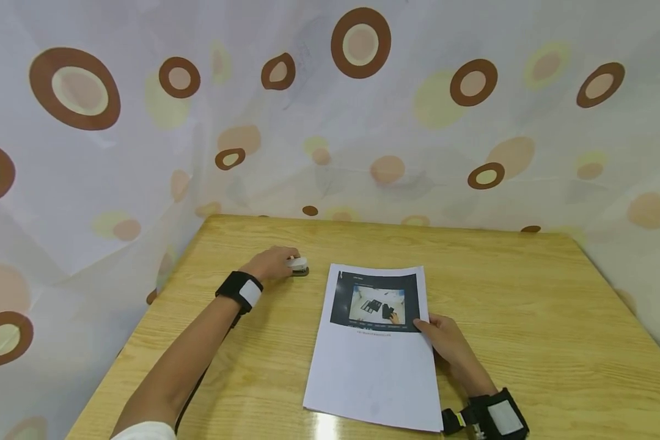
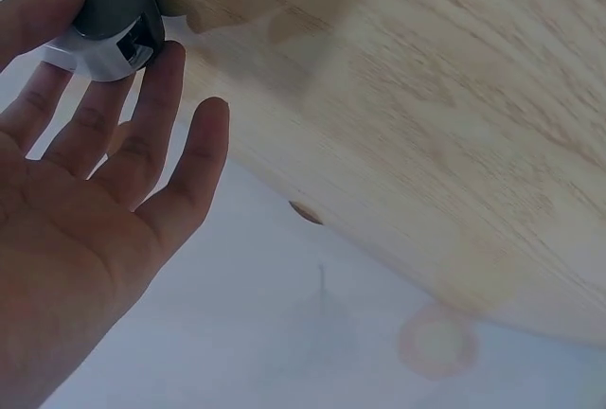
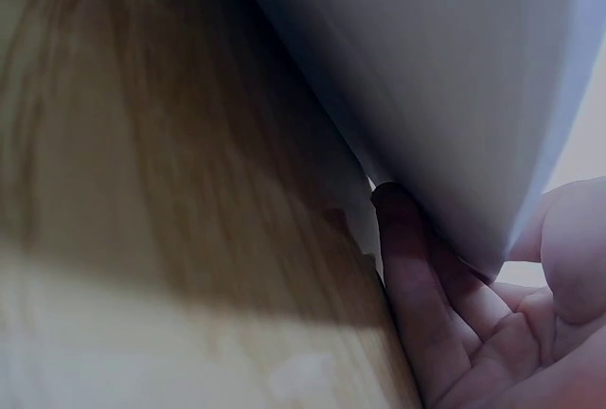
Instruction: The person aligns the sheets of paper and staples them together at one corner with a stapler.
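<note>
My left hand (image 1: 272,263) reaches to the back left of the table and grips a small white and grey stapler (image 1: 299,265). In the left wrist view, the thumb lies on one side of the stapler (image 2: 109,11) and the fingertips on the other. My right hand (image 1: 450,345) pinches the right edge of some white paper sheets (image 1: 371,379), thumb on top. From the right wrist view, the fingers (image 3: 412,276) reach under the paper (image 3: 426,78), whose edge is raised off the wood. A dark printed picture (image 1: 376,302) fills the upper part of the top sheet.
The wooden table (image 1: 528,293) has a light grain, with its back edge against a white sheet (image 1: 319,110) patterned with brown, peach and yellow rings. A dark cable (image 1: 200,379) runs along the left forearm. Each wrist wears a black strap.
</note>
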`<state>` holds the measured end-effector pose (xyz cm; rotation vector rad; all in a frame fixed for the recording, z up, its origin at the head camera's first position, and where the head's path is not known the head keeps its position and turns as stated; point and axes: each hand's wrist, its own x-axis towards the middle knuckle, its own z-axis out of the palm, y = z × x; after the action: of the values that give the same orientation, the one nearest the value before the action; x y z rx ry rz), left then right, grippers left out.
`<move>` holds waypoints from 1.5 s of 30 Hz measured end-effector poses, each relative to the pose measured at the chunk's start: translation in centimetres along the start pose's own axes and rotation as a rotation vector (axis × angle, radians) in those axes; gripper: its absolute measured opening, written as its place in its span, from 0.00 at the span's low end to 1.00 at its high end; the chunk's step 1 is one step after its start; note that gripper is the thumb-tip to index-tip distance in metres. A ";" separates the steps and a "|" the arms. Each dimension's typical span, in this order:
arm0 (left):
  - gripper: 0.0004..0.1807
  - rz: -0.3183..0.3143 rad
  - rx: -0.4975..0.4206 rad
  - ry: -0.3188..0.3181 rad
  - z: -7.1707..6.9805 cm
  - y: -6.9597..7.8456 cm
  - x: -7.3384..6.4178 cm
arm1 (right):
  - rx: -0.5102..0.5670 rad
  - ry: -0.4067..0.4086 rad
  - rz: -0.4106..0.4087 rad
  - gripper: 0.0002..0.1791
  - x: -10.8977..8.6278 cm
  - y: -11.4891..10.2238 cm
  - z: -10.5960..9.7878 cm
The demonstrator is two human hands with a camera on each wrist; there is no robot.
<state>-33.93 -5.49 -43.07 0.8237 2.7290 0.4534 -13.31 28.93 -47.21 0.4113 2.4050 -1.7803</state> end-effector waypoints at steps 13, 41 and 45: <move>0.15 -0.030 -0.022 0.007 -0.7 -1.1 -2.0 | -0.010 0.006 0.009 0.26 0.1 0.0 -0.1; 0.21 -0.067 -0.001 -0.009 -0.7 -1.7 -2.5 | -0.065 -0.009 0.020 0.26 0.8 -0.4 0.0; 0.25 -0.085 0.012 0.027 -1.0 -1.2 -2.4 | -0.088 -0.026 0.013 0.27 0.8 -0.5 -0.6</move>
<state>-32.95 -8.04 -42.27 0.7059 2.7813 0.4341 -14.20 29.46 -46.74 0.3912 2.4462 -1.6562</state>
